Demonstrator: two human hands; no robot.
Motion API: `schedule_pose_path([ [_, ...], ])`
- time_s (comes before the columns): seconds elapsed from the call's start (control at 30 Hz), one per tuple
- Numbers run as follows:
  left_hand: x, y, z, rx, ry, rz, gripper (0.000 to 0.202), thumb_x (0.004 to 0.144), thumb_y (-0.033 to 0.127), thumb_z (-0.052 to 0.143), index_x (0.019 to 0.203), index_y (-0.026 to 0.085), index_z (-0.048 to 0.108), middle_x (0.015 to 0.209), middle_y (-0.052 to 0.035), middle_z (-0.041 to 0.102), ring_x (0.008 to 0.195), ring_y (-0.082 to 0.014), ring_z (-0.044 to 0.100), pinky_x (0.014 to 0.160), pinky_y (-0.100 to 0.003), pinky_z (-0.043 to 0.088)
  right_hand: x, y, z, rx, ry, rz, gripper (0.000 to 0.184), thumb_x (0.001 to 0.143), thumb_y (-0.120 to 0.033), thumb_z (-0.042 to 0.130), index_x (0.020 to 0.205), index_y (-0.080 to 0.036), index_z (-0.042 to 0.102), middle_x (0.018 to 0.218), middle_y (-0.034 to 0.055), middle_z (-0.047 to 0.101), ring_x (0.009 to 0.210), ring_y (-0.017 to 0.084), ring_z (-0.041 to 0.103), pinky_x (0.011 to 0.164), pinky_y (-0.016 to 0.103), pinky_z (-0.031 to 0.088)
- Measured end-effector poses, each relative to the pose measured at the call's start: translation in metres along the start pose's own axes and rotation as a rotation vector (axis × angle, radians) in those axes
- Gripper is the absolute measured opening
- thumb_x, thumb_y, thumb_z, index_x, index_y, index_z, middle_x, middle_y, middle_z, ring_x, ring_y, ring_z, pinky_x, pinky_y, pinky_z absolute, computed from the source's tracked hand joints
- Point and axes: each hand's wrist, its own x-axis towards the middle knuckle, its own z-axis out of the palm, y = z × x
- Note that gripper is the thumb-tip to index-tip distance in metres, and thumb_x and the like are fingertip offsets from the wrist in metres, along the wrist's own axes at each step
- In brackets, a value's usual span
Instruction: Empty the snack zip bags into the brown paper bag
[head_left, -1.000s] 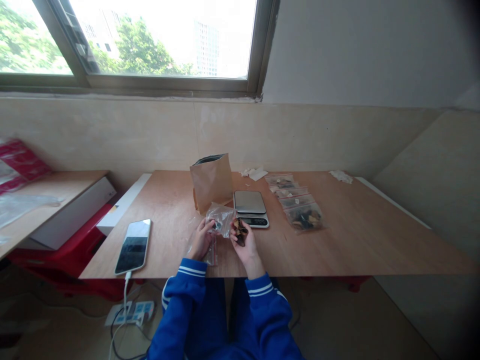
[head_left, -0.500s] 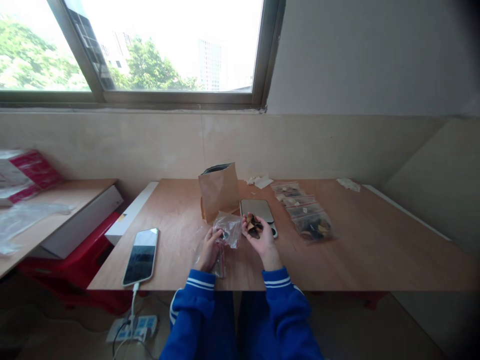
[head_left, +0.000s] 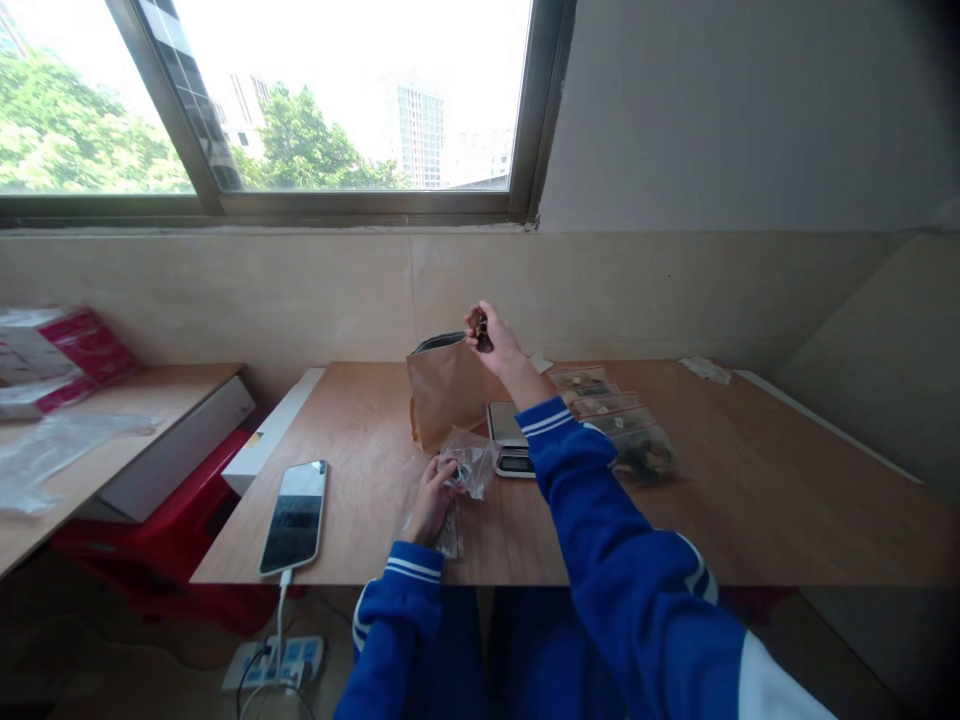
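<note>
Right grip closed on dark pieces, raised above kraft paper bag mouth; left grip clutching clear plastic bag near desk front edge.

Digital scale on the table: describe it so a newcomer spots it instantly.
On the wooden table below the window, find the brown paper bag. Just in front of it and to its right sits a small digital scale, partly hidden by the person's raised right sleeve. Its steel platform and display set it apart from the clear zip bags beside it.

Dark pieces — hidden by fingers, digital scale — partly behind blue sleeve
</note>
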Motion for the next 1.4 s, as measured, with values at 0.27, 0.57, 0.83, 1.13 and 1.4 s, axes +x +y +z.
schedule_pose_path([
  [0.27, 0.004, -0.002, -0.001, 0.001, 0.0, -0.006, 0.025, 0.071, 0.03, 0.077, 0.088, 0.018, 0.064, 0.093, -0.0017, 0.055, 0.067, -0.0096, 0.055, 0.057, -0.023, 0.049, 0.054, 0.025, 0.033, -0.761, 0.109, -0.498, 0.026, 0.094, -0.034, 0.051, 0.072, -0.02, 0.049, 0.061, -0.0053, 0.051, 0.054, 0.009, 0.046, 0.057, 0.02, 0.036],
  [0.57, 0.001, 0.0, 0.0, 0.038, -0.022, -0.009, 0.025, 0.074, 0.032, 0.075, 0.091, 0.018, 0.063, 0.091, -0.0026, 0.058, 0.069, -0.0119, 0.057, 0.059, -0.025, 0.05, 0.06, 0.056, 0.026, -1.298, -0.21, -0.866, 0.017, 0.097, -0.031, 0.045, 0.083, -0.022, 0.049, 0.092, 0.0029, 0.057, 0.085, 0.014, 0.053, 0.078, 0.024, 0.04],
  [0.83, 0.002, -0.001, 0.001, 0.022, -0.019, -0.01, 0.025, 0.074, 0.033, 0.074, 0.091, 0.018, 0.063, 0.091, -0.0017, 0.058, 0.07, -0.0118, 0.058, 0.058, -0.025, 0.05, 0.041, 0.055, 0.013, -1.567, -0.225, -0.88, 0.018, 0.098, -0.028, 0.04, 0.095, -0.019, 0.056, 0.105, 0.0066, 0.062, 0.085, 0.017, 0.057, 0.067, 0.024, 0.037],
  [1.13, 0.003, -0.003, -0.001, 0.018, -0.024, -0.006, 0.024, 0.074, 0.032, 0.075, 0.09, 0.018, 0.063, 0.091, -0.0019, 0.059, 0.067, -0.0106, 0.057, 0.059, -0.025, 0.05, 0.026, 0.058, -0.001, -1.711, -0.291, -0.988, 0.019, 0.098, -0.025, 0.041, 0.091, -0.019, 0.058, 0.1, 0.0091, 0.062, 0.095, 0.021, 0.055, 0.082, 0.029, 0.037],
  [1.4, 0.003, -0.002, -0.001, 0.029, -0.018, -0.007, 0.023, 0.075, 0.032, 0.074, 0.09, 0.018, 0.064, 0.09, -0.0018, 0.06, 0.069, -0.012, 0.058, 0.06, -0.026, 0.05, 0.026, 0.059, 0.003, -1.697, -0.26, -0.902, 0.031, 0.102, -0.038, 0.036, 0.091, -0.019, 0.058, 0.097, 0.0093, 0.065, 0.089, 0.02, 0.058, 0.074, 0.028, 0.036],
])
